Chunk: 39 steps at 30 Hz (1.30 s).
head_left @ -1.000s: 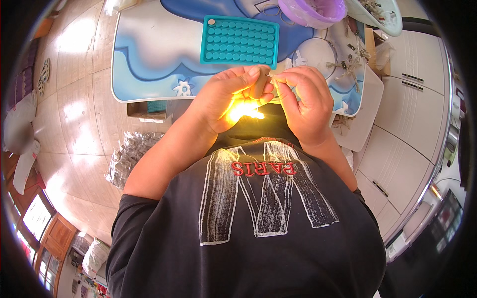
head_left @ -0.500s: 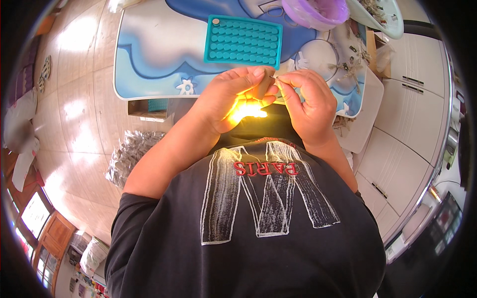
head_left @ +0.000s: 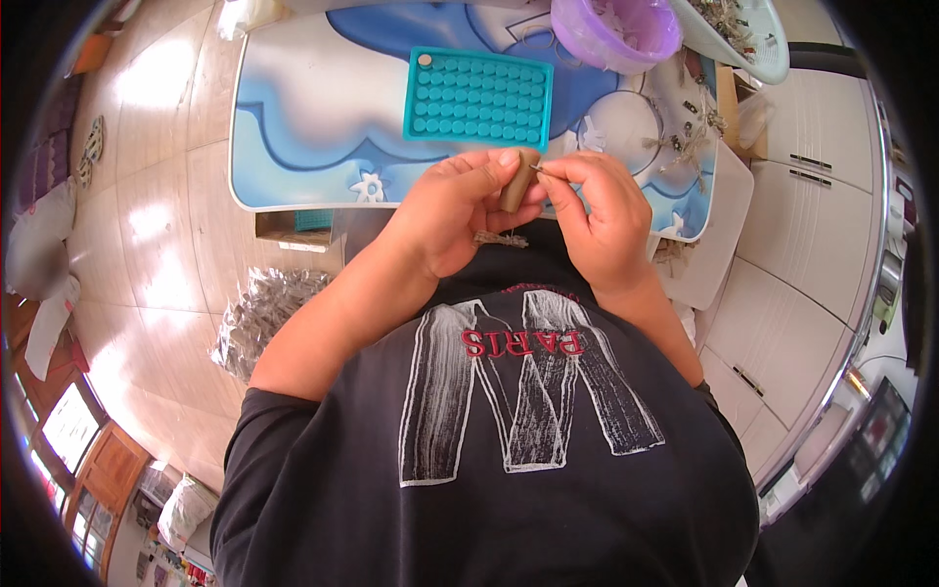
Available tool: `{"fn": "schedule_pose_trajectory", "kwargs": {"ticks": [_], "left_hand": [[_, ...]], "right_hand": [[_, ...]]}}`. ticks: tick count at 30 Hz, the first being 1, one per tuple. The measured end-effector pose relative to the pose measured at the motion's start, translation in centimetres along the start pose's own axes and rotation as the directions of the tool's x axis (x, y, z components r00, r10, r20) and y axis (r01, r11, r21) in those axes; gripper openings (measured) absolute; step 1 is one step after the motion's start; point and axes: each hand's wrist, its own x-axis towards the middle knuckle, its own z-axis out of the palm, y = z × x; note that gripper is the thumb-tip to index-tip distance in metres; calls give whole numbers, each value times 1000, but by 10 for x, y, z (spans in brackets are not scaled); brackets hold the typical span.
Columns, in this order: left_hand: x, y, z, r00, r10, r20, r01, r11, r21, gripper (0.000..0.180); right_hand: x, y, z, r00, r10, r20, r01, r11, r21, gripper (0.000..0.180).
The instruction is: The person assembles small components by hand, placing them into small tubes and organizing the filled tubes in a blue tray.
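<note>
My left hand point(head_left: 452, 205) is closed around a brown cork-like cylinder point(head_left: 519, 184), held tilted just past the near edge of the table. A small bundle of light string point(head_left: 501, 239) hangs under those fingers, unlit. My right hand point(head_left: 604, 207) pinches a small thin piece point(head_left: 539, 169) against the upper side of the cylinder; its exact kind is too small to tell. Beyond both hands lies a teal tray point(head_left: 479, 56) with rows of round pockets. One silver disc point(head_left: 424, 61), like a button cell, sits at its far left corner.
A purple basin point(head_left: 626, 49) lined with plastic stands at the far right of the blue-and-white table point(head_left: 323, 127). Beside it is a pale green basket point(head_left: 773, 64) with string bundles. Loose bundles point(head_left: 690, 137) lie at the table's right. Silvery material point(head_left: 262, 323) is heaped at lower left.
The light string under my left hand glowed bright yellow before and is dark now. Both hands still hold the cylinder and thin piece; the whole view has shifted slightly.
</note>
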Motion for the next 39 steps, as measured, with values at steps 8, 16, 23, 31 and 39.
{"fn": "schedule_pose_trajectory", "kwargs": {"ticks": [8,16,23,31,39], "left_hand": [[0,-9,-2,999,-8,51,8,1000,-1,30],[-7,4,6,999,-34,-23,35,999,41,28],[-1,15,22,995,-45,90,23,971,238,23],[26,181,21,-22,797,604,-84,-604,793,32],[69,237,15,336,867,369,257,-461,849,64]], "right_hand": [[-3,0,-2,999,-37,24,38,999,-29,13],[-6,9,-8,943,294,155,-330,887,323,13],[-6,32,-37,767,432,474,-634,396,664,22],[-93,132,-213,709,689,-151,-265,459,848,36],[-233,254,-222,-34,940,-339,-610,249,752,19]]}}
